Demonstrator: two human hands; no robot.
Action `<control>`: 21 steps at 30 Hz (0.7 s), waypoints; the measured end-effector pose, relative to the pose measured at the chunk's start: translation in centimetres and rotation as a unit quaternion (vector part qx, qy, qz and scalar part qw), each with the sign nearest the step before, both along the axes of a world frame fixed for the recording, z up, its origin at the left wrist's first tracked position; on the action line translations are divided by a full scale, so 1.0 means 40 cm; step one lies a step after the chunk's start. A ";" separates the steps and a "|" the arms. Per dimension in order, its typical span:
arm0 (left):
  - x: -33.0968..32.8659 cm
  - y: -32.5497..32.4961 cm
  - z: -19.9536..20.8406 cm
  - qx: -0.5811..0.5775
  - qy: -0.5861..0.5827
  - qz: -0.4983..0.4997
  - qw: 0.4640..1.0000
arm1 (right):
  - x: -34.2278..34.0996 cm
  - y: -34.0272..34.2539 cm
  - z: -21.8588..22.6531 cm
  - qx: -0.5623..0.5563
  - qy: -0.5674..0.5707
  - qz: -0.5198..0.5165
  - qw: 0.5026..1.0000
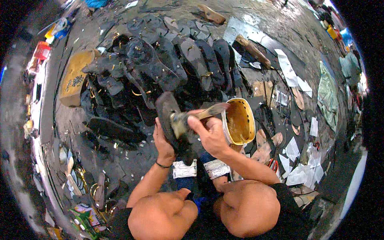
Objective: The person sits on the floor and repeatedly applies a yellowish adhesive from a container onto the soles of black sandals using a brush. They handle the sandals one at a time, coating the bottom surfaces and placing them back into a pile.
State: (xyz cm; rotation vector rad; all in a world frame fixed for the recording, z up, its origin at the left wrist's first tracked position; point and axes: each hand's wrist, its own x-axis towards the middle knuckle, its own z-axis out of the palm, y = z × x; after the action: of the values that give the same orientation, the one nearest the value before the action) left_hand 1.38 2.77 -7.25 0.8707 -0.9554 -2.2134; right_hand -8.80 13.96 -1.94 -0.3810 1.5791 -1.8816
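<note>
My left hand [163,142] grips a dark shoe sole [167,106] from its left side, holding it tilted up in front of my knees. In my right hand [210,135] is a brush with a wooden handle [215,110]. The pale bristles, blurred, lie against or just over the sole's face; contact is hard to make out. Right beside that hand stands a white-rimmed tub [239,121], open at the top, with amber, glue-like stuff coating its inside.
Many dark soles [194,60] lie spread on the floor ahead, beside a cardboard box [74,78] at left. A wooden block [253,51] lies at far right. White scraps [306,170] and a green cloth [328,96] lie at right. Tools [72,176] sit at near left.
</note>
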 end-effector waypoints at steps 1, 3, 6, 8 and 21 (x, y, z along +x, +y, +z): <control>0.064 -0.021 -0.028 0.064 -0.078 -0.135 0.986 | -0.008 0.014 0.025 0.037 -0.104 0.112 0.988; 0.106 0.056 0.033 0.308 -0.081 -0.151 0.936 | -0.035 0.026 0.045 0.024 -0.099 0.070 0.992; 0.217 0.055 0.018 0.272 -0.046 -0.168 0.946 | -0.136 0.025 0.011 -0.007 -0.169 -0.030 0.985; 0.223 0.056 0.022 0.292 0.002 -0.154 0.944 | -0.123 0.026 -0.014 -0.020 -0.257 -0.038 0.965; -0.021 -0.098 0.011 0.370 0.070 -0.138 0.916 | 0.034 -0.040 0.056 0.023 0.283 0.159 0.945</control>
State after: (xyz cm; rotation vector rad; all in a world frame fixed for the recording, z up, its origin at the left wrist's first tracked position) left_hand 0.54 -1.16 -6.81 0.9007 -0.1402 -2.8979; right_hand -7.43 12.35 0.30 -1.1652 1.7788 -1.5542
